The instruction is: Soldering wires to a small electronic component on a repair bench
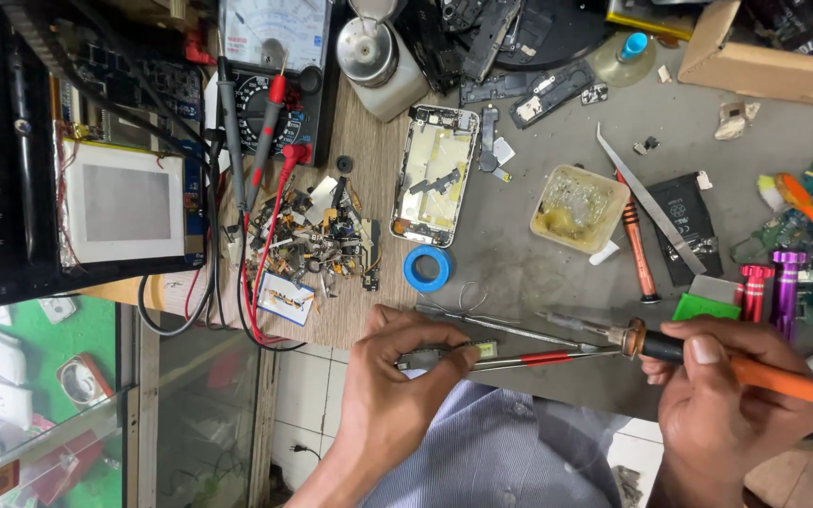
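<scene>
My left hand [399, 390] pinches a small narrow circuit part [444, 356] at the near edge of the workbench [519, 254]. My right hand [722, 395] grips the orange and black handle of a soldering iron [708, 362]. Its metal shaft with a red band [543, 358] points left, and the tip reaches the small part by my left fingers. A pair of tweezers [519, 329] lies just beyond the iron.
An opened phone frame [433, 174], a blue tape ring [427, 268], a pile of small parts [317, 240], a yellowish flux tub [578, 209], an orange screwdriver [637, 245], a multimeter [270, 66] with leads, and red and purple tool handles [772, 282] crowd the bench. A glass cabinet [96, 414] stands lower left.
</scene>
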